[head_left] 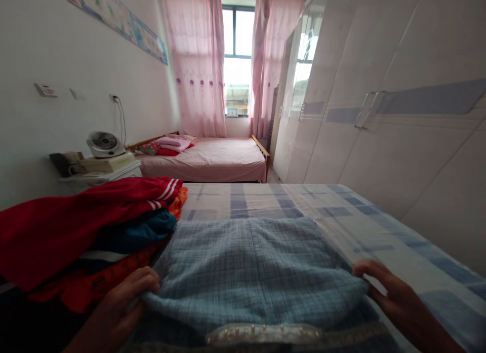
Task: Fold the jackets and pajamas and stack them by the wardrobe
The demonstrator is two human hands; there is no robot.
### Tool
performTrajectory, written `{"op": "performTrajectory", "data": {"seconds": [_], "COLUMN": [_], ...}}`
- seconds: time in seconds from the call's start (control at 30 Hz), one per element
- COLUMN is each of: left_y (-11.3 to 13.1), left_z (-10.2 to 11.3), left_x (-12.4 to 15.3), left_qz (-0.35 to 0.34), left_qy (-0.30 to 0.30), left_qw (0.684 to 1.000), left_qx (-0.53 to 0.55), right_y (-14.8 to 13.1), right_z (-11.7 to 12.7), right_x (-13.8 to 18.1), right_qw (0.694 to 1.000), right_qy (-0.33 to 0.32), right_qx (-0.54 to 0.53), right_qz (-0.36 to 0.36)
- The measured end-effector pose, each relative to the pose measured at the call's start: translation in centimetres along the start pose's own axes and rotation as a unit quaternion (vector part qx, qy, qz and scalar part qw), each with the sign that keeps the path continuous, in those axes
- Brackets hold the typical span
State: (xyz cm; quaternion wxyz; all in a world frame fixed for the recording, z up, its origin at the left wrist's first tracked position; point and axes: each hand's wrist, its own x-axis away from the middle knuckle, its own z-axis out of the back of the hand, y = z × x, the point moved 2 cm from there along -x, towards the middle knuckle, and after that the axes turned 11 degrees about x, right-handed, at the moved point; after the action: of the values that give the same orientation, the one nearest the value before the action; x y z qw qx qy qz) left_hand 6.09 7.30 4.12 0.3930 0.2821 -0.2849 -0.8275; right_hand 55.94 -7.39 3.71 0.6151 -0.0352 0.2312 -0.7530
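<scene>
A light-blue checked cloth garment (254,272) is stretched between my two hands over the near part of a bed. My left hand (127,297) is closed on its near left corner. On the opposite side, my right hand (391,297) pinches the near right corner between thumb and fingers. The near edge sags a little between the hands, and the far part lies on the sheet. Below that edge shows a pale band with small bead-like dots (266,334); whether it belongs to the same garment I cannot tell.
A heap of clothes, with a red garment (76,226) on top, lies at the left. The blue-and-white bedsheet (322,201) spreads beneath. A white wardrobe (364,155) lines the right side. Beyond stand a pink-covered bed (224,158) and a small fan (105,143) on a cabinet.
</scene>
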Motion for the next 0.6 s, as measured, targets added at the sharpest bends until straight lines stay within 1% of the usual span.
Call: {"op": "performTrajectory", "data": {"seconds": [0.07, 0.1, 0.13, 0.17, 0.23, 0.27, 0.33, 0.4, 0.47, 0.53, 0.6], "left_y": [-0.7, -0.9, -0.9, -0.6, 0.2, 0.7, 1.4, 1.1, 0.0, -1.2, -2.0], "left_z": [-0.6, -0.6, -0.4, -0.1, 0.8, 1.1, 1.2, 0.5, -0.3, -0.9, -1.0], "left_x": [0.4, 0.2, -0.2, -1.0, -3.4, -5.0, -8.5, -11.7, -14.0, -15.3, -15.7], "left_qz": [0.012, 0.011, 0.007, -0.002, -0.023, -0.032, -0.036, 0.000, 0.056, 0.104, 0.130], "left_qy": [-0.047, -0.059, -0.059, -0.048, -0.007, 0.014, 0.034, 0.010, -0.033, -0.058, -0.070], "left_qw": [0.999, 0.998, 0.998, 0.999, 1.000, 0.999, 0.997, 0.991, 0.983, 0.977, 0.974], "left_qx": [-0.005, -0.005, -0.002, 0.000, -0.007, -0.019, -0.067, -0.132, -0.172, -0.179, -0.172], "right_y": [0.3, 0.5, 0.6, 0.7, 0.6, 0.3, -0.4, -1.1, -1.5, -1.7, -1.7], "right_z": [-0.4, -0.5, -0.3, 0.0, 0.6, 0.6, 0.0, -1.2, -2.5, -3.4, -3.9], "right_x": [0.2, -0.1, -0.6, -1.5, -3.9, -5.4, -8.4, -11.0, -12.7, -13.6, -13.7], "right_qw": [0.998, 0.997, 0.998, 0.998, 0.994, 0.992, 0.987, 0.982, 0.979, 0.979, 0.978], "right_qy": [-0.067, -0.076, -0.066, -0.042, 0.006, 0.009, -0.024, -0.067, -0.083, -0.078, -0.087], "right_qx": [-0.004, -0.003, 0.000, 0.002, -0.002, -0.012, -0.045, -0.075, -0.082, -0.070, -0.065], "right_qz": [0.018, 0.009, -0.014, -0.047, -0.105, -0.126, -0.150, -0.161, -0.166, -0.173, -0.177]}}
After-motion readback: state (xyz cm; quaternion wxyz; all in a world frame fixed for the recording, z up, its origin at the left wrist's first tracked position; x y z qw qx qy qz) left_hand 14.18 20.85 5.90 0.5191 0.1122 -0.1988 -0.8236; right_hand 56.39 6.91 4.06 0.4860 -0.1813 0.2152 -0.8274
